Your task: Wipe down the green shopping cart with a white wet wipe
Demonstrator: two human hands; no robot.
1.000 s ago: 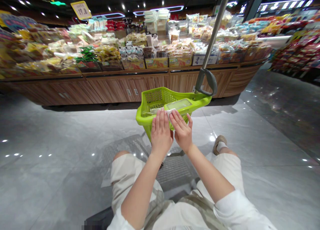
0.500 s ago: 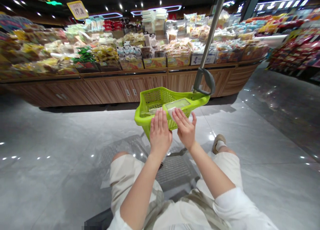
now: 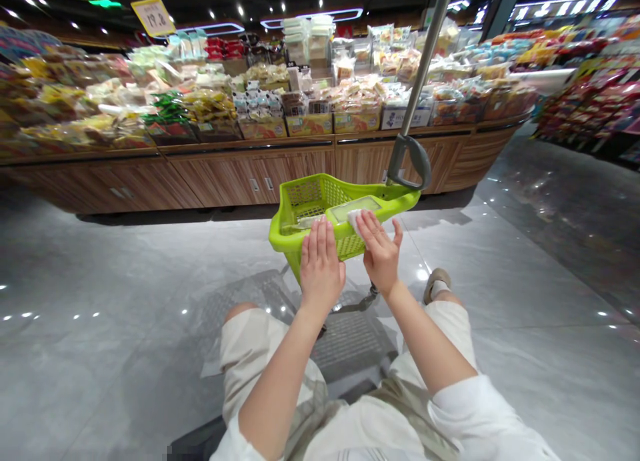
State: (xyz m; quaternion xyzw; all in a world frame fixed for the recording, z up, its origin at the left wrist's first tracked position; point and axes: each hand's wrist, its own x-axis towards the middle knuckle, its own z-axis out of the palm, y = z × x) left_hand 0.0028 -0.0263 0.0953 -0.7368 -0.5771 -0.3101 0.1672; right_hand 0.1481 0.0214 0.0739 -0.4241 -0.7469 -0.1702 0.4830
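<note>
While a wood-fronted display counter (image 3: 250, 174) piled with packaged snacks (image 3: 210, 101) runs beyond the lime-green shopping basket (image 3: 300, 197), a metal cart pole (image 3: 425, 67) rises at the basket's right end. A flat, clear-topped packet (image 3: 355, 209) lies in the basket. The left hand (image 3: 323, 267) sits open and flat against the basket's near rim, gripping nothing. The right hand (image 3: 381, 251), its fingers loosely spread, touches a small white piece (image 3: 355, 219) at the packet's edge; whether it has hold, I cannot tell.
</note>
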